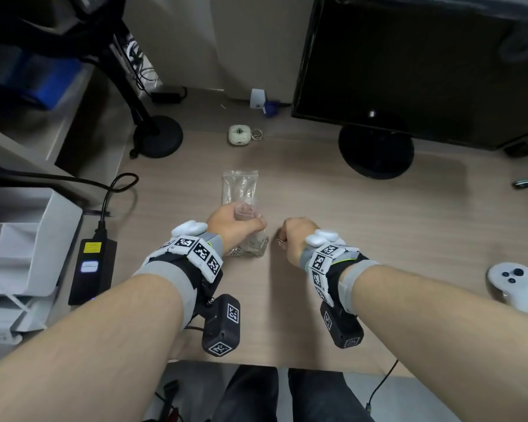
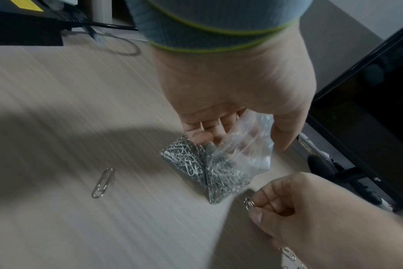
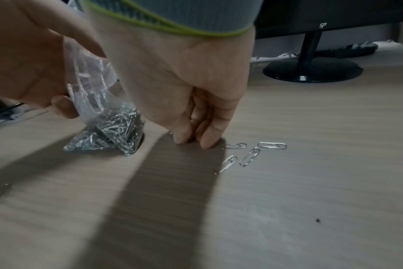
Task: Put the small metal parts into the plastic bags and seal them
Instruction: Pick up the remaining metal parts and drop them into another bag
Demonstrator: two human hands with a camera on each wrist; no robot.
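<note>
- The left hand (image 1: 230, 223) grips the upper part of a clear plastic bag (image 2: 237, 158), fingers and thumb curled round the gathered film.
- The bag holds a dense mass of paper clips (image 2: 191, 163); its filled bottom rests on the wooden surface (image 1: 378, 239).
- The right hand (image 1: 296, 237), just beside the bag, pinches a few paper clips (image 2: 250, 203) between curled fingertips (image 3: 208, 140) that touch the surface.
- Four loose paper clips (image 3: 250, 156) lie on the surface just beside the right hand.
- One single paper clip (image 2: 103, 183) lies apart on the bag's other side.
- A second clear bag (image 1: 240, 185) lies flat beyond the left hand.
- A monitor (image 1: 424, 65) stands at the rear right; a white controller (image 1: 511, 283) lies at the right.
</note>
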